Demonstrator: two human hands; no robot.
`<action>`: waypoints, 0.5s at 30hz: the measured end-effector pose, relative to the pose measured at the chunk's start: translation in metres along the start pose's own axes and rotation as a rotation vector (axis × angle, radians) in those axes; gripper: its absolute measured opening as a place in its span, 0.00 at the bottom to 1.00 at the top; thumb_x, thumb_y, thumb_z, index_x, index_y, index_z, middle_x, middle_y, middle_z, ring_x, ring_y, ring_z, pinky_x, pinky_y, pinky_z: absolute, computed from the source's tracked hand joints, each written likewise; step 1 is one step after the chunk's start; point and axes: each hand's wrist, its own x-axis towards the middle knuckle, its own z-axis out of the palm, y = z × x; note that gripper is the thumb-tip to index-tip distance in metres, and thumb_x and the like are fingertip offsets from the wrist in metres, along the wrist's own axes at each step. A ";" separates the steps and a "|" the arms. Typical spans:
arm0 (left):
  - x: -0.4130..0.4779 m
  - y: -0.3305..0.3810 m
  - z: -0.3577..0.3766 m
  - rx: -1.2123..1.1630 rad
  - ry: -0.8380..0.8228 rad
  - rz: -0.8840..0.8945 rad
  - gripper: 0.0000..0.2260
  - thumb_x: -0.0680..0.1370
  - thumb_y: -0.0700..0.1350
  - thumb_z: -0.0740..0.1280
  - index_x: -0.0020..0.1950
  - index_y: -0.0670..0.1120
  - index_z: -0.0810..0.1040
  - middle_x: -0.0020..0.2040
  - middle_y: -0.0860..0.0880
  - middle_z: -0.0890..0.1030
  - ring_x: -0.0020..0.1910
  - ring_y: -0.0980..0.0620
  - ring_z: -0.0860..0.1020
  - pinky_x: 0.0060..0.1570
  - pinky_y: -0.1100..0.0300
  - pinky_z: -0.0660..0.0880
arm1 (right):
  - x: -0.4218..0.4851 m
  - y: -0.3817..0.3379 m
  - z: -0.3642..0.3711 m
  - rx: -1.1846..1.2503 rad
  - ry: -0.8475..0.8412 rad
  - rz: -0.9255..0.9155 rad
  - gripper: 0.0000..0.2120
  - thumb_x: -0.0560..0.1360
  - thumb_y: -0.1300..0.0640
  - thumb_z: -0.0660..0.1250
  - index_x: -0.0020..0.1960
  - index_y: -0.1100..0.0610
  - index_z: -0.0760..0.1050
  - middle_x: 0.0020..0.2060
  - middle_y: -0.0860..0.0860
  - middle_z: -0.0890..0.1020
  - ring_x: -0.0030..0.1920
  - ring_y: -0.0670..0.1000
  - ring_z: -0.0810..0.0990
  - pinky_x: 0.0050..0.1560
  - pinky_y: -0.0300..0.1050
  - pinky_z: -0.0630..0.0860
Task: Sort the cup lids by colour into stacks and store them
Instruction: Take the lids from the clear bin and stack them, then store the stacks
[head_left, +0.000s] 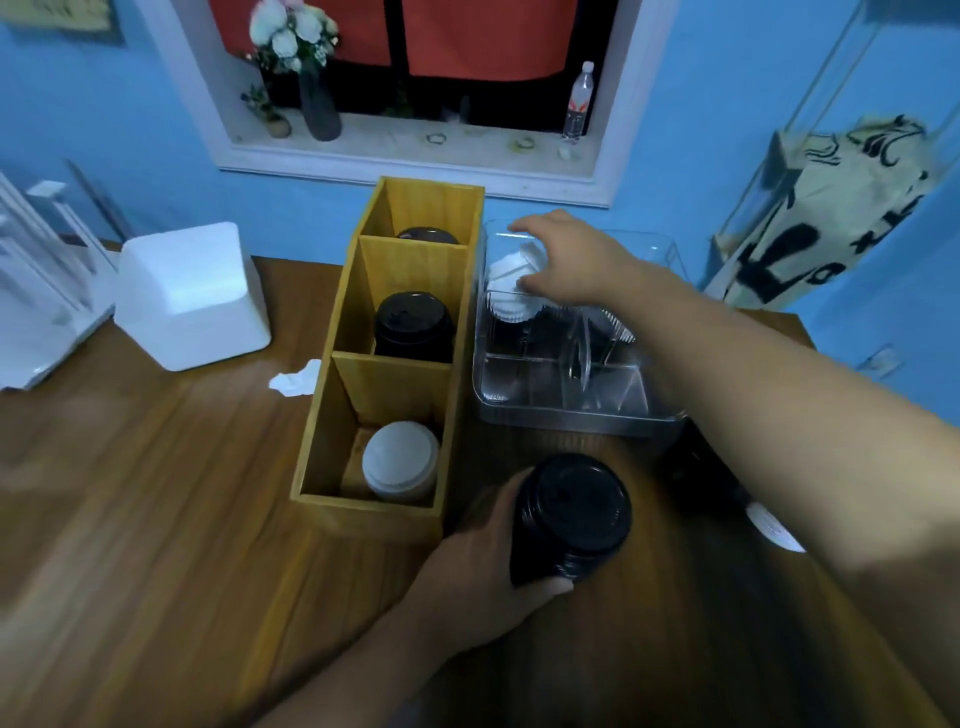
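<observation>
My left hand (478, 577) grips a stack of black lids (571, 517) on the wooden table, just right of the wooden organizer (322, 441). The organizer has three compartments: white lids (401, 460) in the nearest, black lids (414, 325) in the middle, and a dark lid (428, 235) in the farthest. My right hand (569, 257) reaches into the clear plastic box (561, 415) and its fingers close around white lids (511, 283) there. Dark lids (613, 327) also lie in the clear box.
A white lid (774, 527) lies on the table under my right forearm. A crumpled white paper (296, 382) sits left of the organizer. A white box (189, 296) stands at the back left. A window sill with a vase (319, 106) and bottle (577, 101) lies behind.
</observation>
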 end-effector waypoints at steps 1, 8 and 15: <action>0.000 0.001 -0.001 0.005 0.004 0.006 0.45 0.73 0.66 0.72 0.70 0.76 0.36 0.67 0.78 0.55 0.70 0.65 0.65 0.61 0.76 0.63 | 0.010 -0.001 -0.001 -0.079 -0.073 -0.023 0.32 0.76 0.50 0.71 0.77 0.48 0.65 0.72 0.56 0.69 0.71 0.58 0.71 0.68 0.52 0.70; 0.000 0.004 -0.004 0.009 -0.010 -0.012 0.46 0.73 0.64 0.73 0.75 0.72 0.39 0.76 0.59 0.65 0.67 0.57 0.74 0.64 0.64 0.72 | 0.054 -0.013 -0.009 -0.406 -0.358 -0.029 0.37 0.64 0.34 0.78 0.69 0.46 0.74 0.61 0.52 0.79 0.58 0.58 0.77 0.61 0.54 0.76; 0.000 0.001 -0.003 0.031 -0.002 0.011 0.46 0.73 0.65 0.73 0.79 0.65 0.42 0.77 0.58 0.61 0.70 0.59 0.69 0.65 0.67 0.67 | 0.046 0.003 -0.006 -0.391 -0.079 -0.073 0.15 0.76 0.60 0.68 0.62 0.50 0.79 0.58 0.55 0.80 0.58 0.62 0.78 0.51 0.53 0.76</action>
